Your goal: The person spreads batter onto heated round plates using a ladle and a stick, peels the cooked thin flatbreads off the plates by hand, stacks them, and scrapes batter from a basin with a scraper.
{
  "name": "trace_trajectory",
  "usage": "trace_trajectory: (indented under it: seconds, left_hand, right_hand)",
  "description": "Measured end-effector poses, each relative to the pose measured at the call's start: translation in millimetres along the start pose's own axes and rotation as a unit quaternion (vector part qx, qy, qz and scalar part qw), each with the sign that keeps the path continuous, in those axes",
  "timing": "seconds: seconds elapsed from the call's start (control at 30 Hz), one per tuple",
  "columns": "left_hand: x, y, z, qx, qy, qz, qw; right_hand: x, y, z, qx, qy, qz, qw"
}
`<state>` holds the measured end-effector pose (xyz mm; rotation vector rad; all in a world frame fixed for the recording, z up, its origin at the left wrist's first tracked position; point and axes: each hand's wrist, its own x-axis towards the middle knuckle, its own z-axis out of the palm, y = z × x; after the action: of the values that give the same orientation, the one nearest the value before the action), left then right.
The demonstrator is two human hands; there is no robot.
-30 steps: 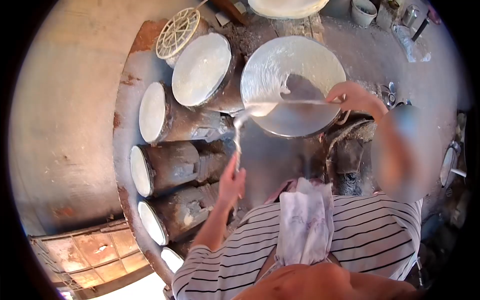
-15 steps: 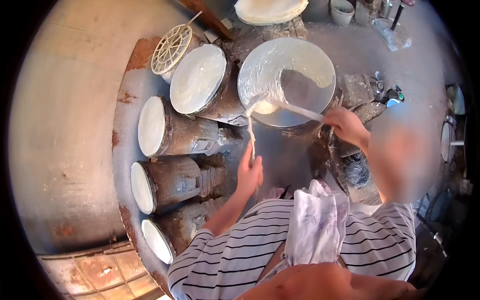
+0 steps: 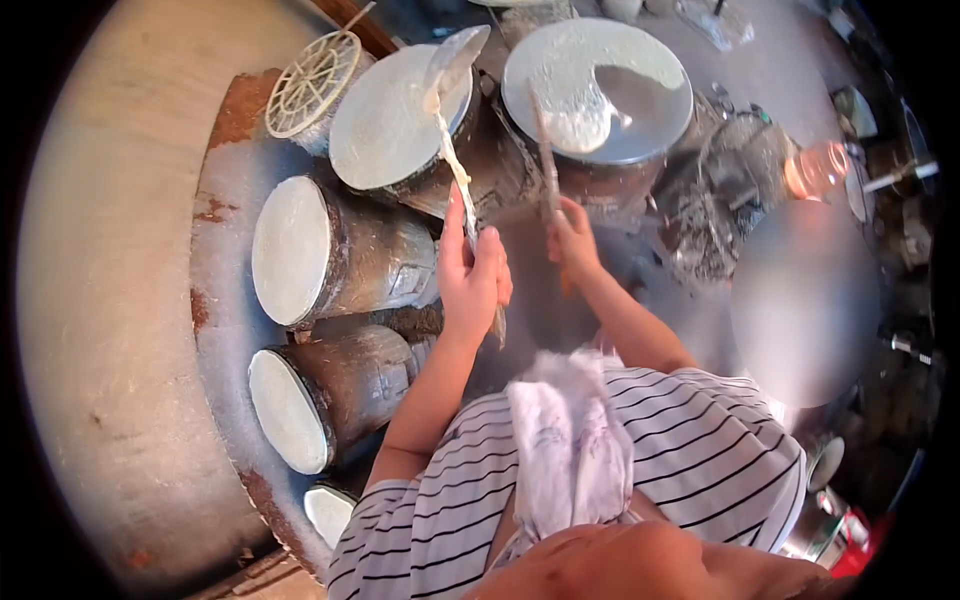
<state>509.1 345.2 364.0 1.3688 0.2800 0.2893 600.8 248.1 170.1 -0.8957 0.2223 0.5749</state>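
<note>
My left hand (image 3: pixel 472 270) is closed around the batter-smeared handle of a ladle (image 3: pixel 458 60), whose grey metal bowl is raised over a round pan (image 3: pixel 385 120) coated with pale batter. To its right, my right hand (image 3: pixel 572 240) grips a thin, flat wooden stick (image 3: pixel 546 150) that points up and away, its far end in front of the left rim of a second round griddle (image 3: pixel 665 115). Pale batter (image 3: pixel 580 118) covers part of that griddle, with a thicker pool near the front and a bare grey patch at the right.
More drum-like stoves with white-coated tops (image 3: pixel 292 250) curve down the left side beside a rusty ledge (image 3: pixel 215 290). A round lattice frame (image 3: pixel 315 85) lies at the upper left. Dark clutter (image 3: pixel 705 230) and a pinkish jar (image 3: pixel 818 170) stand on the right.
The ladle has lifted off the griddle and swung left over the neighbouring pan. My right hand has come left and turned the stick upright. The whole view has shifted.
</note>
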Motion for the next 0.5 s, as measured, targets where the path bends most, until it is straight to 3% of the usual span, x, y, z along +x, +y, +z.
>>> trace_trajectory:
  seconds: [0.17, 0.3, 0.4, 0.5]
  left_hand:
    - [4.1, -2.1, -16.4, -0.023, -0.060, -0.009, 0.998]
    - [5.6, -0.8, -22.2, -0.002, -0.042, -0.012, 0.999]
    - [2.5, 6.8, -30.0, 0.008, -0.041, 0.002, 0.999]
    - [0.3, 9.4, -28.1, 0.017, -0.033, -0.002, 0.999]
  right_hand:
    - [-61.6, -23.3, -28.0, 0.044, 0.097, -0.019, 0.994]
    - [-34.4, -48.6, -46.2, -0.003, 0.168, -0.094, 0.981]
    - [-9.2, -60.9, -31.8, 0.013, 0.163, -0.153, 0.975]
    - [-43.2, -30.0, -32.4, -0.152, 0.125, -0.052, 0.979]
